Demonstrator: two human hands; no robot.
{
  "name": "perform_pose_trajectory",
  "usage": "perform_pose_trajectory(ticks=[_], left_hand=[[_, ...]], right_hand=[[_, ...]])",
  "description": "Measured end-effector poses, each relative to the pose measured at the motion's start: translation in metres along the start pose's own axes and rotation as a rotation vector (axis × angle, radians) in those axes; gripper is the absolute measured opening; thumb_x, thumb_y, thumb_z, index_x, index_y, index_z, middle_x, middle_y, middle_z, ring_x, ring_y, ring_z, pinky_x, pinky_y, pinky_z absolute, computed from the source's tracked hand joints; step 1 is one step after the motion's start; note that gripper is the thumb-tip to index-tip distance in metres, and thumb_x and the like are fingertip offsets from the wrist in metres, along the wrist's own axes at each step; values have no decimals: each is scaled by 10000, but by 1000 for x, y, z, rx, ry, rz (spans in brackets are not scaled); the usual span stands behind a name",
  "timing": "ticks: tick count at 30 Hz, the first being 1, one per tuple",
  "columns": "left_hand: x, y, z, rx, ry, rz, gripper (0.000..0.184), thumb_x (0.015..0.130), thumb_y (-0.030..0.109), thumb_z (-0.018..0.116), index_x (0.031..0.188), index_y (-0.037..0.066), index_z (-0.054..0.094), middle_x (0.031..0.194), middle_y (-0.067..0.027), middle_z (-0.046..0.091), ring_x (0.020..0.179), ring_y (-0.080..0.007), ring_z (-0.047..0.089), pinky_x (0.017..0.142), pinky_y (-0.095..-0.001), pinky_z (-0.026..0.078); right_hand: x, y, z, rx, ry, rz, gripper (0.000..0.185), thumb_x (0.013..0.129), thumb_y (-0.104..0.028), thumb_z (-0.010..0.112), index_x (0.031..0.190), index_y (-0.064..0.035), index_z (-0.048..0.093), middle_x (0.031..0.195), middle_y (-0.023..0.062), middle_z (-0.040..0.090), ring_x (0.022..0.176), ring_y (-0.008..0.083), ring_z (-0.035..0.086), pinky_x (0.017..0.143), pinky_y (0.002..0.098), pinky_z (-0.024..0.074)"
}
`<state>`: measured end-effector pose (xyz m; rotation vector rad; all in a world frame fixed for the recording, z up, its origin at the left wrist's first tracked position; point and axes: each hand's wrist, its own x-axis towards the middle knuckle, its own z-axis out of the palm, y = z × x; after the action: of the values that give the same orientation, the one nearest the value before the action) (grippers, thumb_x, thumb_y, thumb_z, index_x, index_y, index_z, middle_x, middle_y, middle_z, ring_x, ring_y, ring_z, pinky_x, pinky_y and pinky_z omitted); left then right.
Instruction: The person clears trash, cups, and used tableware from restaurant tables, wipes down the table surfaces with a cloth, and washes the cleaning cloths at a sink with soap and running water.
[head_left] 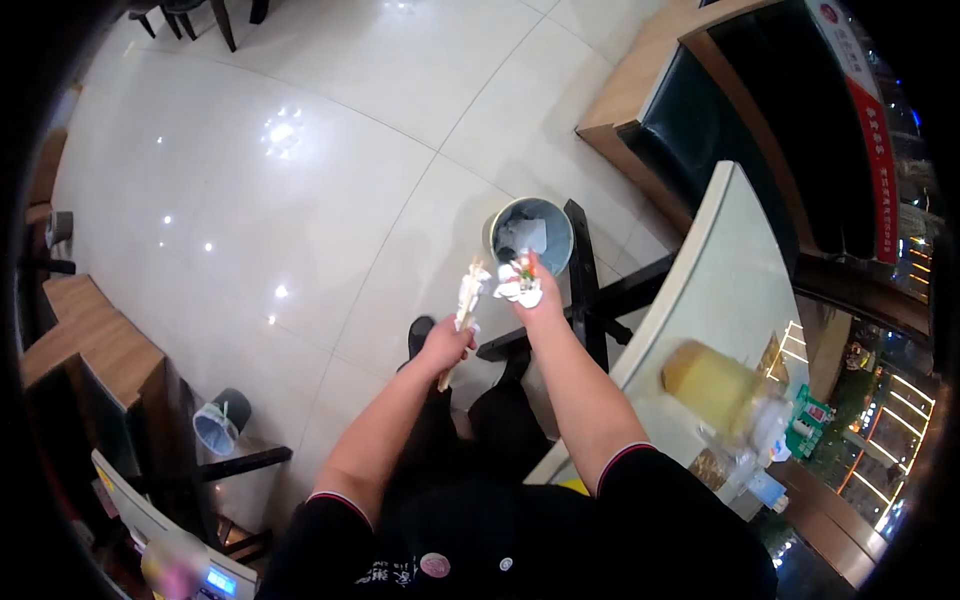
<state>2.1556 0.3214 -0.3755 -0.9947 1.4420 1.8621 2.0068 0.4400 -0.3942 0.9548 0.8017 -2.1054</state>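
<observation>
My left hand (447, 347) is closed around wooden chopsticks (444, 381), with crumpled white tissue (470, 285) bunched along their upper part. In my right hand (544, 296) is a wad of crumpled tissue (519, 293) with small red and green scraps on it. Both hands are held out over the floor, close together but apart. Just beyond the right hand stands a round waste bin (571, 238) with a liner and some pale rubbish inside. The right fingers are partly hidden by the wad.
To my right is a table (700, 250) carrying a pitcher of yellow liquid (705, 380) and a green packet (808, 425). Dark table legs (590, 290) stand beside the bin. A bench seat (690, 125) is farther right, and another lined bin (222, 420) at left.
</observation>
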Motion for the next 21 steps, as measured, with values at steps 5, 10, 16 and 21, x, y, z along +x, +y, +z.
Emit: perform_pose_trajectory(ticks=[5,10,16,21], left_hand=[[103,12,31,194,-134,43,229,803,187,540,963,26,510,712,-90,607,572,-179,565,526,-307,449],[234,-1,77,543,-112,283,344,759,232,589,929,-65,551,859,-250,603,831,-371,593,722,-422,471],[289,3,78,495,-180,111,791,588,215,684,1215,-125,341,1062,-280,552,1010,-352,550,852,-354,443],[260,-1,64,352,-97,82,518,675,184,602,1141,-25,514,1074,-243,564,1007,-331,556,864,-341,431]], right_hand=[[48,-27,-46,81,266,-71,130,876,-224,505,813,-111,512,698,38,492,595,162,483,478,283,425],[119,-31,-112,85,269,-114,305,907,-337,429,1091,-107,509,1026,99,571,886,269,565,770,428,475],[149,-54,-106,-113,513,4,582,810,-587,464,1190,-147,481,1206,90,505,1101,283,482,922,508,365],[155,-46,-117,-165,870,26,756,746,-435,658,1304,-100,273,1291,183,294,1122,388,398,886,542,360]])
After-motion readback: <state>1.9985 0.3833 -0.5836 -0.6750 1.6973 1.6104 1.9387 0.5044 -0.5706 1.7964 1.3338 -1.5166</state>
